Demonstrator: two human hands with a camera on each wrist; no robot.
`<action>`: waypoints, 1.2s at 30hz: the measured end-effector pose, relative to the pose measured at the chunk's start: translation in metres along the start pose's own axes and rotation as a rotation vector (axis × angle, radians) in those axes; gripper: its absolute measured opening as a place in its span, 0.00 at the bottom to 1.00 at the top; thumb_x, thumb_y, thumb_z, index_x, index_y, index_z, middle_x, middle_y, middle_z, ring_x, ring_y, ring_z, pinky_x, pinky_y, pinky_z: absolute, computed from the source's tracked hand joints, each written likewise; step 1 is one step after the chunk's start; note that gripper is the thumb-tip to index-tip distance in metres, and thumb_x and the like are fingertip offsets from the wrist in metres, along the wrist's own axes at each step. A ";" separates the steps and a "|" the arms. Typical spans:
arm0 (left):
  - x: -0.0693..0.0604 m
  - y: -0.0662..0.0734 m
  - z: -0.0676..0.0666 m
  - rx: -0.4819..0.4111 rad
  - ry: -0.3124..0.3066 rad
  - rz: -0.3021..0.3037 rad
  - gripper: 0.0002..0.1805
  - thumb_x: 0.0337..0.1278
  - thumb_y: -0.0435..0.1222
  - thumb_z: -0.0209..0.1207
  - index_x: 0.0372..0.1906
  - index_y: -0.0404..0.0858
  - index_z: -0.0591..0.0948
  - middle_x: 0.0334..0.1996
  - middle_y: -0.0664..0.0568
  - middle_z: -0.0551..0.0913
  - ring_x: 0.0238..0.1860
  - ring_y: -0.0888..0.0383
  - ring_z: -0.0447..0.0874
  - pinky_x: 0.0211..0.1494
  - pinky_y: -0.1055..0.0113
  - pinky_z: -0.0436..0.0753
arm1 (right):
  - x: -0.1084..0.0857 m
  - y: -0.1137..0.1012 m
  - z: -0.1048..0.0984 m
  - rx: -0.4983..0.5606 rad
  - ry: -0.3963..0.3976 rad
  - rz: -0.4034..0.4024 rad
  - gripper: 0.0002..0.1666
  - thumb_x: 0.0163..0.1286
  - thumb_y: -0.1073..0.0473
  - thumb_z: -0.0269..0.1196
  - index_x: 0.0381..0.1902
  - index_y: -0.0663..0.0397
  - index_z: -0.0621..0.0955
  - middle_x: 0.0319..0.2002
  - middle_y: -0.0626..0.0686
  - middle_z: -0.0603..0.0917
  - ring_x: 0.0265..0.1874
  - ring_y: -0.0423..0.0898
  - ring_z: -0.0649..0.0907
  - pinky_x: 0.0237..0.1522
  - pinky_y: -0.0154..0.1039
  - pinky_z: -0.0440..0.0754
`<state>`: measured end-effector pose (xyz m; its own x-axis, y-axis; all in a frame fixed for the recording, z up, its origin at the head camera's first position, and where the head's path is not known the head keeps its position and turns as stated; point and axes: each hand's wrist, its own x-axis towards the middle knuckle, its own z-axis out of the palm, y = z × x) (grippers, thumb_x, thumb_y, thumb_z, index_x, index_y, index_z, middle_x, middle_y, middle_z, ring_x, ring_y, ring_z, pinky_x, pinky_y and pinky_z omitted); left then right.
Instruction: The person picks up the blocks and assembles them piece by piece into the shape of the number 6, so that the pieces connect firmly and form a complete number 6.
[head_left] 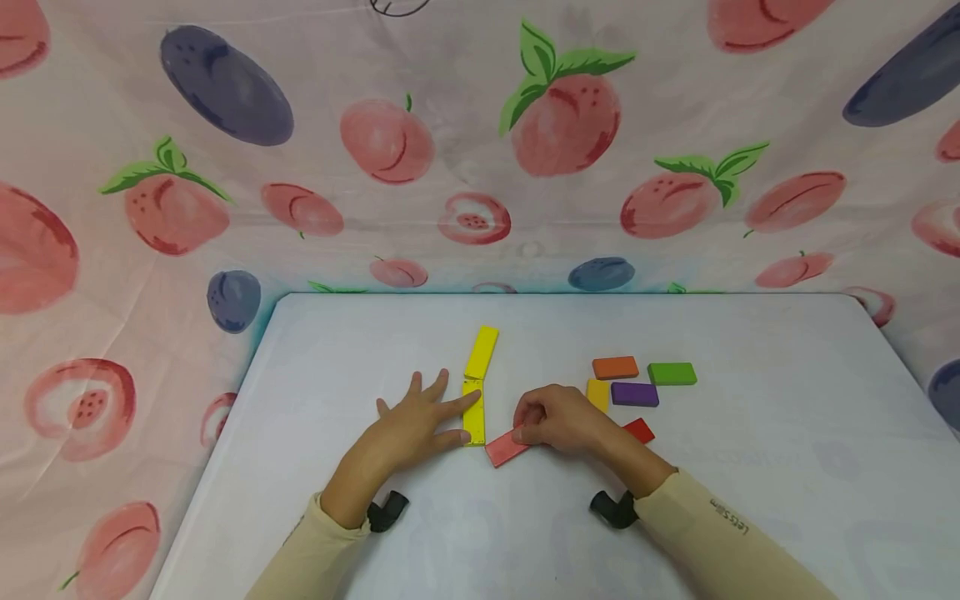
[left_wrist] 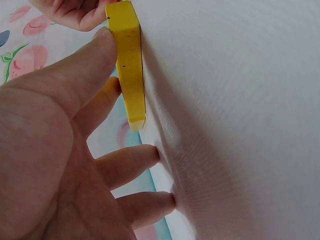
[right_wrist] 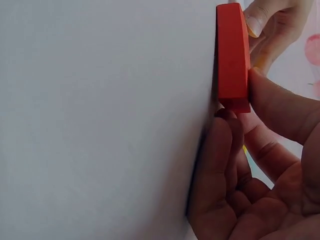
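Salmon-red block (head_left: 502, 451) lies just below the middle of the head view, its corner right by the lower yellow block (head_left: 473, 421); I see the right hand (head_left: 562, 419) pinching its right end between thumb and fingers, probably to govern its slant. The left hand (head_left: 411, 429) spreads its fingers, thumb and index resting on that yellow piece, seemingly so it won't shift from the upper yellow block (head_left: 482, 352)

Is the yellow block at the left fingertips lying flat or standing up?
Lying flat: in the head view, the yellow block shows its broad face upward, with the left hand touching it.
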<state>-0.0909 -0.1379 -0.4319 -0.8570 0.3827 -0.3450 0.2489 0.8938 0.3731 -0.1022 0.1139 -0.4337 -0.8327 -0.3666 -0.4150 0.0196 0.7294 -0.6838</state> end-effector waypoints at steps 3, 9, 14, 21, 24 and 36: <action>0.001 -0.001 0.000 0.006 0.001 -0.002 0.33 0.64 0.58 0.63 0.73 0.70 0.69 0.82 0.44 0.56 0.80 0.28 0.45 0.60 0.13 0.54 | 0.000 -0.001 0.001 0.003 -0.004 0.006 0.06 0.65 0.55 0.73 0.34 0.44 0.85 0.25 0.46 0.81 0.30 0.44 0.78 0.35 0.37 0.77; 0.001 -0.001 0.001 -0.001 0.003 0.005 0.33 0.64 0.57 0.63 0.74 0.69 0.69 0.81 0.43 0.56 0.80 0.28 0.45 0.60 0.13 0.53 | 0.000 -0.001 0.001 -0.004 -0.005 0.012 0.05 0.64 0.55 0.73 0.33 0.45 0.85 0.25 0.46 0.81 0.30 0.44 0.78 0.35 0.36 0.76; 0.000 -0.001 0.001 -0.002 0.001 0.010 0.33 0.64 0.57 0.63 0.74 0.68 0.69 0.81 0.43 0.56 0.80 0.27 0.45 0.60 0.12 0.53 | 0.001 0.000 0.000 -0.013 -0.015 0.009 0.06 0.65 0.55 0.73 0.33 0.45 0.85 0.25 0.46 0.81 0.30 0.44 0.78 0.36 0.36 0.77; 0.000 -0.001 0.001 -0.003 0.002 0.006 0.34 0.64 0.57 0.63 0.74 0.69 0.69 0.81 0.43 0.56 0.80 0.28 0.45 0.61 0.13 0.53 | 0.001 0.000 -0.001 -0.009 -0.018 0.006 0.06 0.65 0.55 0.73 0.33 0.45 0.85 0.24 0.46 0.81 0.30 0.44 0.78 0.35 0.37 0.76; 0.000 -0.001 0.001 -0.002 0.004 0.005 0.34 0.64 0.57 0.63 0.74 0.69 0.69 0.82 0.44 0.55 0.80 0.28 0.45 0.61 0.13 0.52 | 0.001 0.000 -0.001 -0.007 -0.017 0.009 0.06 0.64 0.55 0.73 0.32 0.45 0.84 0.24 0.46 0.81 0.30 0.44 0.78 0.35 0.37 0.76; -0.001 -0.001 0.001 -0.002 0.006 0.009 0.34 0.64 0.57 0.63 0.74 0.69 0.68 0.82 0.44 0.55 0.80 0.27 0.45 0.60 0.13 0.53 | 0.002 0.001 -0.002 -0.015 -0.026 -0.007 0.07 0.64 0.56 0.73 0.31 0.46 0.84 0.24 0.46 0.81 0.29 0.44 0.78 0.34 0.37 0.76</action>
<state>-0.0901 -0.1391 -0.4329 -0.8575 0.3894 -0.3362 0.2557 0.8897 0.3783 -0.1049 0.1150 -0.4337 -0.8181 -0.3868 -0.4256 0.0052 0.7350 -0.6780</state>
